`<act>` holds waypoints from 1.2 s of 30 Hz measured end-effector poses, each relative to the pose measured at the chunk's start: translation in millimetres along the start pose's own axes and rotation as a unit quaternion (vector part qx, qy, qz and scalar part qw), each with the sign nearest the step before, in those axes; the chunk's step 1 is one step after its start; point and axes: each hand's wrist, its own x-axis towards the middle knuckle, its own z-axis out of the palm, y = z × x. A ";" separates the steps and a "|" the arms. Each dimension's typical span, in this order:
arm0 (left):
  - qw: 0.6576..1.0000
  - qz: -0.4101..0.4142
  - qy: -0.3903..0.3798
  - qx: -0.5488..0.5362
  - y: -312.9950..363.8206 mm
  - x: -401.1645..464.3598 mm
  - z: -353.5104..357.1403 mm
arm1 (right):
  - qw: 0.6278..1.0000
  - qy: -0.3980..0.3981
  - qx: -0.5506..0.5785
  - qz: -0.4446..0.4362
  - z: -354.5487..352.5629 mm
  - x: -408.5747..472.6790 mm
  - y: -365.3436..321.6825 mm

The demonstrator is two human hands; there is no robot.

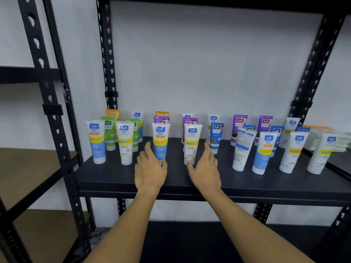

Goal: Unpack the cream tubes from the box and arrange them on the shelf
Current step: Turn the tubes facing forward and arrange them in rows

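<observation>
The left hand (150, 170) lies loosely spread on the shelf (247, 185), thumb touching the cap of the blue tube (160, 142) standing upright just beyond it. The right hand (206, 168), equally relaxed, thumbs the base of the white tube (191, 144). Each hand is nearest its own tube, both long axes vertical. No box in view.

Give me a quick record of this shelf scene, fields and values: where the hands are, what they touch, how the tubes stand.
left hand: open, fingers beside the blue tube
right hand: open, beside the white tube
held: nothing gripped
tubes: upright on caps, in rows on the shelf
odd one: reversed tube, back label forward, tilted
box: not in view
</observation>
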 end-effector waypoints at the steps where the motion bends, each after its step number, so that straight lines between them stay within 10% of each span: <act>1: 1.000 -0.002 -0.010 0.022 -0.8 -3.1 0.2 | 0.999 -0.022 -0.039 0.005 -3.0 -0.6 4.6; 8: 0.960 -0.011 -0.170 0.220 2.8 -22.6 -3.4 | 0.947 -0.201 -0.249 -0.023 -24.8 -8.7 25.8; 16: 0.943 -0.040 -0.241 0.227 30.4 -52.6 -11.0 | 0.931 -0.265 -0.231 -0.099 -70.5 -27.4 50.4; 26: 0.987 0.095 -0.124 0.020 135.1 -83.0 19.3 | 0.999 -0.042 -0.029 -0.015 -142.0 -19.8 90.3; 36: 0.968 0.026 -0.104 -0.227 204.0 -74.5 71.9 | 0.987 0.138 0.078 0.029 -165.3 16.8 141.1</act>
